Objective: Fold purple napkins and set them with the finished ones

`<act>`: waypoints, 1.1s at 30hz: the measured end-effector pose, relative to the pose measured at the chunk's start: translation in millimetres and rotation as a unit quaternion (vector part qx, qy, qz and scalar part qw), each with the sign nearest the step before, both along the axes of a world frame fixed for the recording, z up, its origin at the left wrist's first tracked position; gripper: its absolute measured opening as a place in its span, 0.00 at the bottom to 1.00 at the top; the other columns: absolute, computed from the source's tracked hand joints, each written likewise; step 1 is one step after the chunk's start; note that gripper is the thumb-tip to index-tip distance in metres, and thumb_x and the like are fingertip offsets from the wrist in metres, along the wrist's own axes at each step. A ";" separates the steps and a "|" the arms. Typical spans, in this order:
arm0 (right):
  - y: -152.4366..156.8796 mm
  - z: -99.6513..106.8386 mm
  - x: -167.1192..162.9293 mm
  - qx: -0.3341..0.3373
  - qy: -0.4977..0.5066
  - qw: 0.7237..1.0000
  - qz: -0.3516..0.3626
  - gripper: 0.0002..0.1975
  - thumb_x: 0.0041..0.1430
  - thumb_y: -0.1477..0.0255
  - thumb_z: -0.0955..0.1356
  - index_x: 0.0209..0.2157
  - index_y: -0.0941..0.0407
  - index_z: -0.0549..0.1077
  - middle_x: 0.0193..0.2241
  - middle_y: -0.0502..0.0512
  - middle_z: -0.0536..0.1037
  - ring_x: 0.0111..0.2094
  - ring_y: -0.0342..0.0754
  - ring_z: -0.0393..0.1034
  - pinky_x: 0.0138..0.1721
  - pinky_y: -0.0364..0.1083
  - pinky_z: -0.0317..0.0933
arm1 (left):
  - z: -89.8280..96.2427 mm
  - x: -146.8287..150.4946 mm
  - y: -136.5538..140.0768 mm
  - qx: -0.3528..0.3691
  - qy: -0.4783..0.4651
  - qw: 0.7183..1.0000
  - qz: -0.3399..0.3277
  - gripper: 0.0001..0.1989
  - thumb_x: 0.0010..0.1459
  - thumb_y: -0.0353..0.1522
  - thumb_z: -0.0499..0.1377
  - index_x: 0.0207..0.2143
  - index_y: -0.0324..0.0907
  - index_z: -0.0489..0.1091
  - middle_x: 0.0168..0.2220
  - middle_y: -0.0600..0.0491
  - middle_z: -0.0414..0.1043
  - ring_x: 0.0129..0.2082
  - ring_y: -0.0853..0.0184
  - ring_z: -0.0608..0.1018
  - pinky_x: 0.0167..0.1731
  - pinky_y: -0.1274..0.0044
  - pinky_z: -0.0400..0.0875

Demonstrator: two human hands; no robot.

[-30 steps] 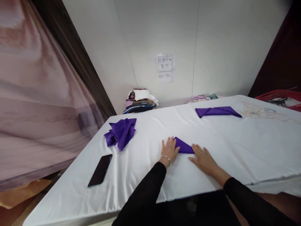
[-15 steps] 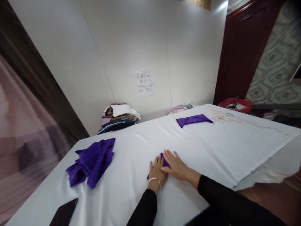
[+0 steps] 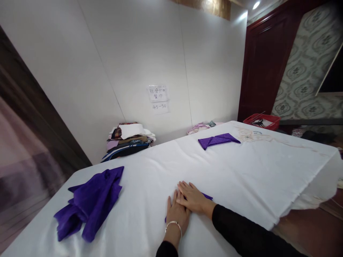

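A folded purple cloth napkin (image 3: 207, 196) lies on the white tablecloth, mostly hidden beneath my hands. My left hand (image 3: 178, 213), with a silver bangle at the wrist, presses down on it with outstretched fingers. Beside it, my right hand (image 3: 193, 197) lies flat, its fingers against the left hand's fingertips. Only small purple edges show at either side of the hands. Farther back, a second purple napkin (image 3: 219, 140) is folded into a neat long shape. A crumpled heap of purple cloth (image 3: 92, 201) sits at the left of the table.
The white-covered table (image 3: 139, 200) meets a white wall bearing handwritten paper signs (image 3: 159, 99). Stacked folded clothes (image 3: 129, 138) stand behind its far left edge, and pink cloth (image 3: 198, 127) farther right. A red basket (image 3: 264, 121) is at the back right, near embroidery (image 3: 249, 135).
My right hand has come over against the left hand's fingers, covering the napkin's middle. A purple edge now shows right of my right hand. The view has tilted up, dropping the phone out of sight.
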State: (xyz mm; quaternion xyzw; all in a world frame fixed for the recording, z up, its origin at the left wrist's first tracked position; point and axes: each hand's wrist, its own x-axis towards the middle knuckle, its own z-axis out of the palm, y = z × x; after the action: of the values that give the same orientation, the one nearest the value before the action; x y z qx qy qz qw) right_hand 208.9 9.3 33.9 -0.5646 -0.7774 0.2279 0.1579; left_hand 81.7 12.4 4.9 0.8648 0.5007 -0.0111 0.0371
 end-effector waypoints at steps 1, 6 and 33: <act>0.2 -0.9 1.0 0.000 -0.004 1.000 0.001 0.38 0.58 0.49 0.51 0.63 0.58 0.42 0.63 0.57 0.42 0.63 0.51 0.32 0.59 0.53 0.27 | 2.5 -1.5 -1.3 -0.007 0.003 1.000 0.014 0.29 0.58 0.38 0.39 0.62 0.44 0.39 0.64 0.57 0.37 0.63 0.61 0.42 0.59 0.60 0.38; -0.1 -4.8 2.3 0.013 -0.029 0.999 0.003 0.37 0.58 0.49 0.52 0.62 0.57 0.44 0.63 0.57 0.42 0.63 0.51 0.32 0.59 0.53 0.27 | 15.7 -13.1 -8.7 -0.025 0.022 0.998 0.057 0.30 0.58 0.38 0.39 0.62 0.38 0.42 0.64 0.55 0.37 0.63 0.61 0.43 0.60 0.60 0.38; -2.4 -10.2 -0.1 0.088 -0.097 0.991 0.032 0.31 0.59 0.65 0.56 0.62 0.57 0.44 0.63 0.60 0.46 0.62 0.56 0.34 0.58 0.60 0.33 | 17.1 7.7 4.2 -0.036 -0.066 0.990 0.123 0.34 0.59 0.48 0.34 0.62 0.36 0.42 0.64 0.48 0.39 0.63 0.61 0.43 0.59 0.62 0.38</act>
State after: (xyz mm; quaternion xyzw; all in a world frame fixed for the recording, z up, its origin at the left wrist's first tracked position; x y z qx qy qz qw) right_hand 208.8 6.9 23.7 -0.5428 -0.8238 0.1078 0.1230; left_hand 89.4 16.6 22.1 0.7933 0.5992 0.0330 0.1022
